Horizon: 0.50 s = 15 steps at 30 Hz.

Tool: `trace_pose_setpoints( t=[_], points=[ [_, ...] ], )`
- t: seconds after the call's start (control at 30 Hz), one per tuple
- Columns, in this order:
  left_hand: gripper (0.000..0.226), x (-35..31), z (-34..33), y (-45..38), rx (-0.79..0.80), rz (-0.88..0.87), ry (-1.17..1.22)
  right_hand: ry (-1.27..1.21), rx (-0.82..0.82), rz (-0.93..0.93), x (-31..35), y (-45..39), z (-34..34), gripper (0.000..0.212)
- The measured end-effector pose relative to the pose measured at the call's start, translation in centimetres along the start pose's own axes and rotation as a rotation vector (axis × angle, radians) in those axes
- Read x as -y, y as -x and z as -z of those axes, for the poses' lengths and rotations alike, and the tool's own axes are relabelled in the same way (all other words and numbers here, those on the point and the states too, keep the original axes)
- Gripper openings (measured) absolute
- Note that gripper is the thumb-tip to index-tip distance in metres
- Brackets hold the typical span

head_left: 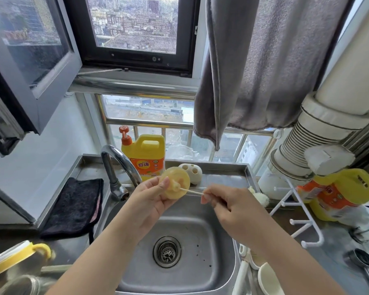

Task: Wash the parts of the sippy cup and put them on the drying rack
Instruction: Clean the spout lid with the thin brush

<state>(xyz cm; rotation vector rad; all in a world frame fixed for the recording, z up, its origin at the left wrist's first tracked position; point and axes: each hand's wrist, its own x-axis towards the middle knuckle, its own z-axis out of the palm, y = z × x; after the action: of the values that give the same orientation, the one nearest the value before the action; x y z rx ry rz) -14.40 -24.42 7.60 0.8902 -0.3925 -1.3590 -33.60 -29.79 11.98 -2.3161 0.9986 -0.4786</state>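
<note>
My left hand (151, 196) grips a round, pale yellow sippy cup lid (176, 181) above the steel sink (213, 248), its underside turned toward me. My right hand (226, 206) pinches a thin straw brush (192, 191) whose tip pokes into the spout at the lid's centre. The cup body with a yellow handle (19, 257) stands on the counter at the lower left. A white drying rack (296, 211) with pegs stands to the right of the sink.
The chrome tap (119, 165) curves over the sink's left rim, with no water visibly running. A yellow detergent bottle (146, 155) and a white holder (193, 172) sit behind the basin. A black cloth (75, 207) lies left; another yellow bottle (337, 194) right.
</note>
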Motion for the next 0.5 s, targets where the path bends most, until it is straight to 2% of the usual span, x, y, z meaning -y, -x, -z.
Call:
trace_pose_setpoints(
  t=[0.07,0.17,0.3,0.5],
  points=[
    [0.050,0.1,-0.2,0.0,-0.040,0.009,0.064,-0.003,-0.017,0.007,-0.3,0.4,0.4,0.019],
    [0.037,0.2,-0.5,-0.1,-0.093,0.015,0.103,-0.022,-0.049,0.008,-0.8,1.1,0.8,0.018],
    [0.038,-0.4,-0.9,0.2,-0.097,0.023,0.189,0.040,-0.108,-0.025,-2.2,1.7,0.7,0.011],
    [0.041,-0.3,-1.9,0.7,-0.019,0.084,0.397,0.103,-0.040,-0.021,-1.2,2.5,-0.2,0.046]
  ],
)
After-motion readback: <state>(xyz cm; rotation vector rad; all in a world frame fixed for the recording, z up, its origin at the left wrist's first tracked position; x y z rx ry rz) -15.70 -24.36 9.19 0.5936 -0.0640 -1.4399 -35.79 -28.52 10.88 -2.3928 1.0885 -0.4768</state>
